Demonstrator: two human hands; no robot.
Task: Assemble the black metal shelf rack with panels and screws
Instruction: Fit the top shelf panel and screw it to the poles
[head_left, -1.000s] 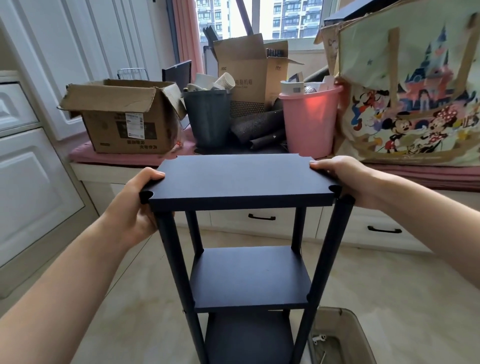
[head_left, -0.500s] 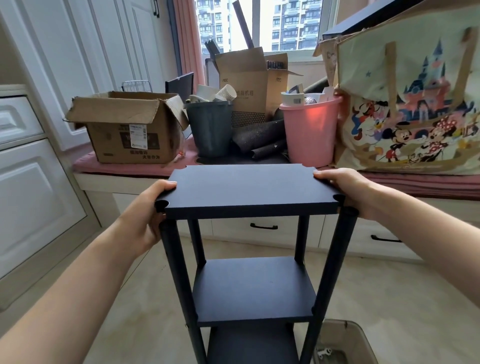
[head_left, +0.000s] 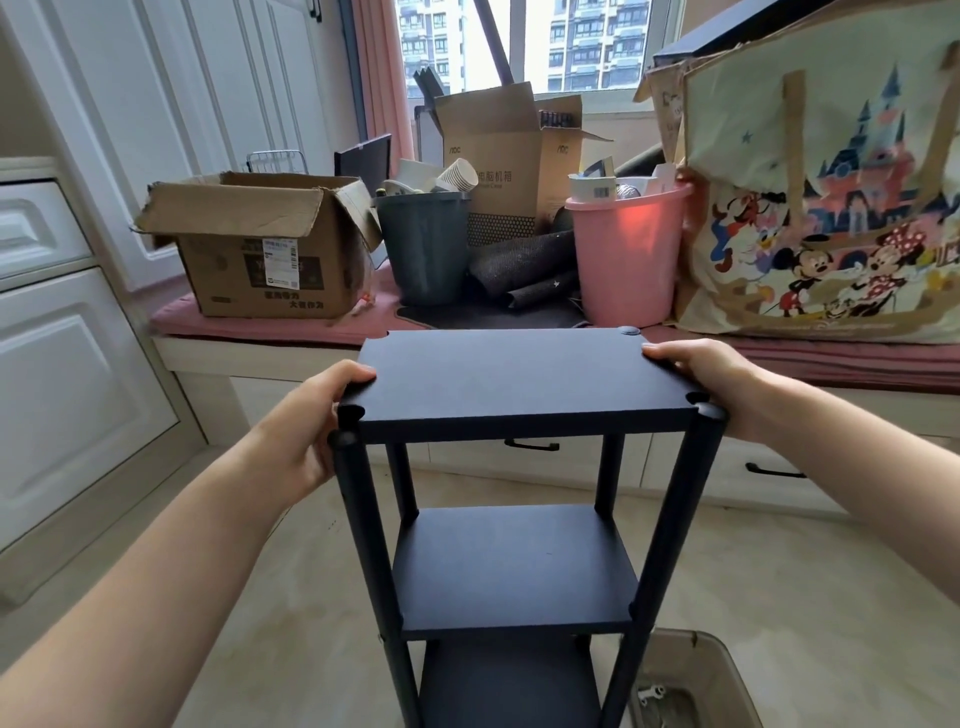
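Top panel (head_left: 514, 382): now nearer the window seat, gripped at both ends by my left hand (head_left: 317, 415) and right hand (head_left: 711, 384); rack looks near complete.

Black metal shelf rack (head_left: 514, 519) stands upright on floor, matte black. Top panel (head_left: 514, 382) flat, rectangular, notched corners, sits on four round posts; front-left post (head_left: 363, 545) and front-right post (head_left: 675, 519) capped at top. Middle panel (head_left: 514, 564) level below; a lower panel (head_left: 509, 686) partly visible beneath.
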